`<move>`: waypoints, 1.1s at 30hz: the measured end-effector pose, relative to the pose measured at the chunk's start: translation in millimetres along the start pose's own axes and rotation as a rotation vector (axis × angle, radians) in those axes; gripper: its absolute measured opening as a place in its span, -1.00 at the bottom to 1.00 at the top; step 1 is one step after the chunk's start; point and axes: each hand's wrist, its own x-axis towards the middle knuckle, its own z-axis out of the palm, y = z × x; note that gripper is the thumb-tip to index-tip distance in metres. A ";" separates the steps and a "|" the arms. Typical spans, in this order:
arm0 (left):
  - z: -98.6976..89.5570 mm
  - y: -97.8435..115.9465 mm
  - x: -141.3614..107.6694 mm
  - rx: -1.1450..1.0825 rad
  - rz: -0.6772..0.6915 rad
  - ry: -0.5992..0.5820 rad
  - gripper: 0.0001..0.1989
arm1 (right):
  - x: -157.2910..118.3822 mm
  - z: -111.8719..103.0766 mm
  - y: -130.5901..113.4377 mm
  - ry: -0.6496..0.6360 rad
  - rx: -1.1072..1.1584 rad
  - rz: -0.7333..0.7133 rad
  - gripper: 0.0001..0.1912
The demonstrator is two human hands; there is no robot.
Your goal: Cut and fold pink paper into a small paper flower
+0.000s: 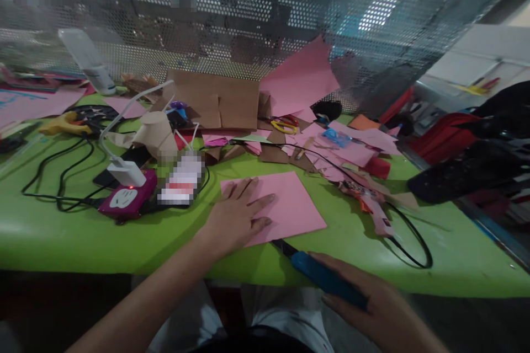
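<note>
A piece of pink paper lies on the green tabletop near the front edge. My left hand rests flat on its left part, fingers spread. In my right hand is a utility knife with a blue handle, held at the table's front edge. Its dark blade points left and reaches the paper's near edge; whether it touches the paper I cannot tell.
Left of the paper are a phone, a purple power strip with a white charger, and cables. A glue gun with its cord lies right. Paper scraps, yellow-handled scissors and a cardboard box stand behind, before a perforated metal screen.
</note>
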 end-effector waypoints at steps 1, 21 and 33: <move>-0.3 0.0 0.0 0.000 -0.001 0.001 -0.48 | 0.4 -0.2 -0.4 0.008 -0.006 -0.011 -0.51; -3.1 0.9 0.6 -0.002 -0.005 -0.004 -0.51 | 5.7 16.2 -5.1 -0.033 0.057 -0.040 -0.50; -8.0 -2.5 3.1 -0.013 0.004 -0.082 -0.51 | 7.6 30.3 -10.4 -0.047 0.036 -0.043 -0.48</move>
